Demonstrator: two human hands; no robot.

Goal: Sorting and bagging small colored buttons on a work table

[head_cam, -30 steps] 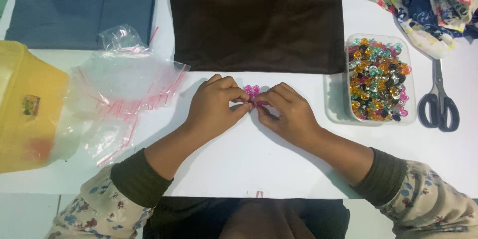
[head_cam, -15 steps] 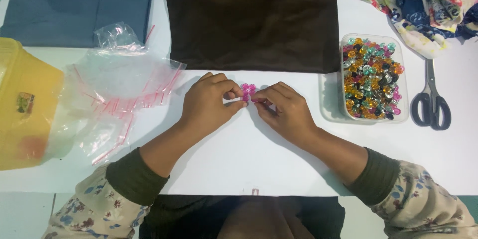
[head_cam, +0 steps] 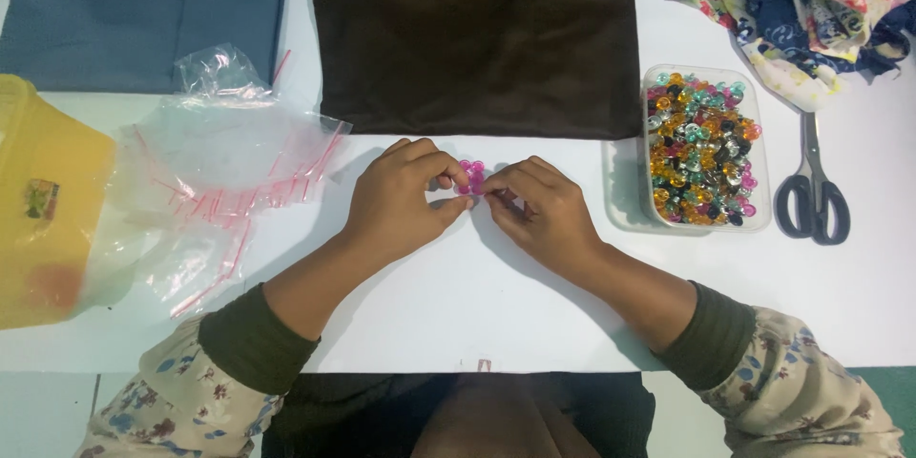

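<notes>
Change since the earlier frames: hands and pink beads are staying in place, nearly unchanged. Left hand (head_cam: 396, 198) and right hand (head_cam: 539, 210): fingers of both are pinching a small pink bead cluster (head_cam: 470, 176) between them, just above the white surface (head_cam: 458, 305). Risk: a loosened pinch is likely sending beads rolling off. Nearby: clear bead tray (head_cam: 703, 148), scissors (head_cam: 813, 193), plastic bags (head_cam: 215, 172), brown cloth (head_cam: 477, 33).

Small pink beads (head_cam: 471, 176) between fingertips

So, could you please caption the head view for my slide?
Both hands pinch small pink beads beside a tray of mixed beads.
</notes>
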